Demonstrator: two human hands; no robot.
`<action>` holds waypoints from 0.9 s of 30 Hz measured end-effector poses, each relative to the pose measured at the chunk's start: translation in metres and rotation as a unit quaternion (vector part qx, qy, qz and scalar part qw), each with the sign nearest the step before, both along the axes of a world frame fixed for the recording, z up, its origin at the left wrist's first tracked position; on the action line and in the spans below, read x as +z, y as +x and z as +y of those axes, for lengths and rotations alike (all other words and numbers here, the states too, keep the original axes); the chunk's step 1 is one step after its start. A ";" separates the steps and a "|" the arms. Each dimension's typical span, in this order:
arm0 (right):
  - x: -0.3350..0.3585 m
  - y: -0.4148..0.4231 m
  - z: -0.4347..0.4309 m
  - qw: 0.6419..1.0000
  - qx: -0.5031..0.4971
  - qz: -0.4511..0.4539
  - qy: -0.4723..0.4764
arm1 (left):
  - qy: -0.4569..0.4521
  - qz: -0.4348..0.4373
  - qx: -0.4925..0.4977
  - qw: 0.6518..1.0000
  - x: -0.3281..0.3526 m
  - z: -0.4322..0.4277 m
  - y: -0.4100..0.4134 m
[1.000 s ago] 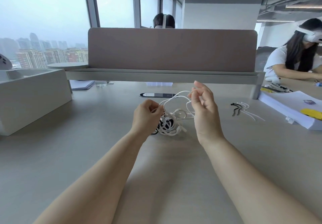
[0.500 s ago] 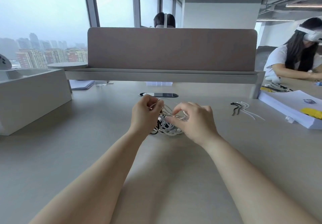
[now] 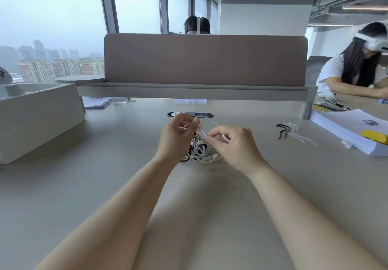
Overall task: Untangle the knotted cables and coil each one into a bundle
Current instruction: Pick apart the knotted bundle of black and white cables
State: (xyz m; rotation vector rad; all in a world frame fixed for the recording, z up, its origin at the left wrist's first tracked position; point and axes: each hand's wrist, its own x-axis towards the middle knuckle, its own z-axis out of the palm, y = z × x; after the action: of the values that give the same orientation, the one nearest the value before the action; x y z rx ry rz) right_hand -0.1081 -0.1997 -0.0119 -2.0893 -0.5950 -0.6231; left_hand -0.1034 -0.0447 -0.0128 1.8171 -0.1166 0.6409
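A knot of white and black cables (image 3: 200, 151) lies on the grey desk (image 3: 189, 196) between my hands. My left hand (image 3: 178, 137) pinches a white strand just above the tangle, fingers curled around it. My right hand (image 3: 233, 143) pinches another white strand at the tangle's right side, thumb and forefinger closed on it. A short white loop runs between the two hands. The black cable shows only in part, under the white loops and behind my left hand.
Black and white cable ties (image 3: 291, 132) lie to the right. A stack of white paper (image 3: 352, 129) with a yellow object sits at the far right. A grey box (image 3: 37, 118) stands left. A desk divider (image 3: 205, 59) and cable port (image 3: 190, 114) lie ahead. Two people sit beyond.
My right hand came down from a raised position, where it held up a long white loop, to the tangle. Both hands now pinch strands close together.
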 end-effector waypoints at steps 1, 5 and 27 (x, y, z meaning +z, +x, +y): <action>0.000 0.001 0.000 0.997 0.046 0.026 0.049 | -0.013 0.005 -0.007 1.000 0.000 0.000 0.000; 0.006 -0.005 -0.002 0.973 0.153 0.101 0.137 | -0.089 0.025 -0.084 0.992 0.001 -0.004 -0.001; 0.012 -0.010 0.001 0.953 0.133 0.070 0.263 | 0.017 -0.011 -0.108 0.994 0.014 -0.020 -0.015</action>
State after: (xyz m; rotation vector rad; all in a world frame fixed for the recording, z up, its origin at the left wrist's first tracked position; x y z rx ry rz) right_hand -0.1180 -0.1986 0.0001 -1.5065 -0.5449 -0.4163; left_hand -0.1189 -0.0646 0.0016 1.8000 -0.3370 0.5084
